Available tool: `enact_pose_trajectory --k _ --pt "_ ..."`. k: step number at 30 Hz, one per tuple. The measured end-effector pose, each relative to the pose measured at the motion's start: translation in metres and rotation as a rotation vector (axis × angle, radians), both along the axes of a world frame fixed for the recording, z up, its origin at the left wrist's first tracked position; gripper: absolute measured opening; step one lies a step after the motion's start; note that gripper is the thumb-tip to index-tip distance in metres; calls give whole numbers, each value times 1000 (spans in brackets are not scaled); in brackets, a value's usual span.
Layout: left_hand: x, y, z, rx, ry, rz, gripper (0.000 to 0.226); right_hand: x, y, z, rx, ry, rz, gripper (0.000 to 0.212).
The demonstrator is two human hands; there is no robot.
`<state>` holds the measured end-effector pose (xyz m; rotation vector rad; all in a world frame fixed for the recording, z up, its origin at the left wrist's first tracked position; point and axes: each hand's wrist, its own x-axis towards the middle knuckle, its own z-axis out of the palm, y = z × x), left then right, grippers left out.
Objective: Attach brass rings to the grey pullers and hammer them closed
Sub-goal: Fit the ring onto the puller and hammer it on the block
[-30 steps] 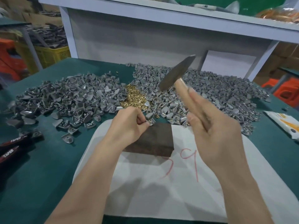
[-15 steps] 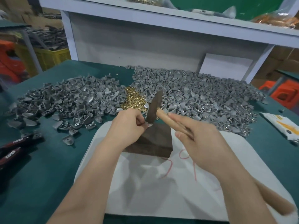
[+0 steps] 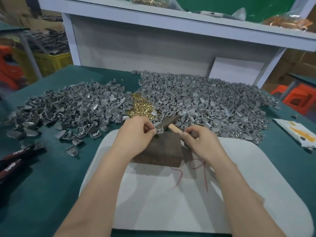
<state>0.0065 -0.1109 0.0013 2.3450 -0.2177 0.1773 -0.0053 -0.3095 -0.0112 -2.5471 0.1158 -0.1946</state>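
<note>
Far out L of the L hand's pinch, by the table edge: two red-and-black plier handles (image 3: 12, 162) lying on the green table (image 3: 42, 185). Nearer the pinch, up and L of it, is the L pile of grey pullers (image 3: 68, 108), spread loose w/ a few strays toward the plier handles. Just above the pinch, btwn the two heaps, sits a small pile of brass rings (image 3: 141, 106).

L hand (image 3: 135, 136): thumb and forefinger closed on one grey puller (image 3: 159, 130), other fingers curled under. The held puller sits at the far top edge of the dark wood block (image 3: 162, 149), which lies right under the pinch on a white mat (image 3: 171, 202). Can't tell if a ring is on it, too small.

Immed. R of the pinch: hammer (image 3: 168, 121), dark metal head low over the held puller, touching or nearly, can't tell which. Its pale wood handle runs down-R into the R hand (image 3: 200, 142), fingers wrapped round it close up by the head. That grip is just R of the block, w/ a red scribble (image 3: 200, 168) on the mat below it.

Above and R of the hammer grip: the bigger R pile of pullers (image 3: 213, 100). Well out R of it, a white-and-orange packet (image 3: 295, 132) lies flat on the table.
</note>
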Motion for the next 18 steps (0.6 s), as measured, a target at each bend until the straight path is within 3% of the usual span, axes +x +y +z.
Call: enact_pose_trajectory --k 2,4,8,11,13,15,18 --pt "0 -1 -1 -24 -10 -4 6 -1 3 1 -43 -107 -25 16" --pt "0 -3 -1 -49 -28 -14 8 -2 13 10 90 -240 43 19" --pt "1 -6 0 -107 -85 -45 9 7 47 21 275 -99 268 8" --pt "4 -5 -1 -192 -145 40 18 28 54 27 384 -204 103 10" --pt "5 -3 1 -300 -185 135 24 49 46 36 299 -301 -128 30" --pt "4 0 4 -421 -227 220 24 64 47 38 44 -168 -220 61" --pt "2 2 11 -548 -345 314 21 69 76 36 -98 -141 -32 61"
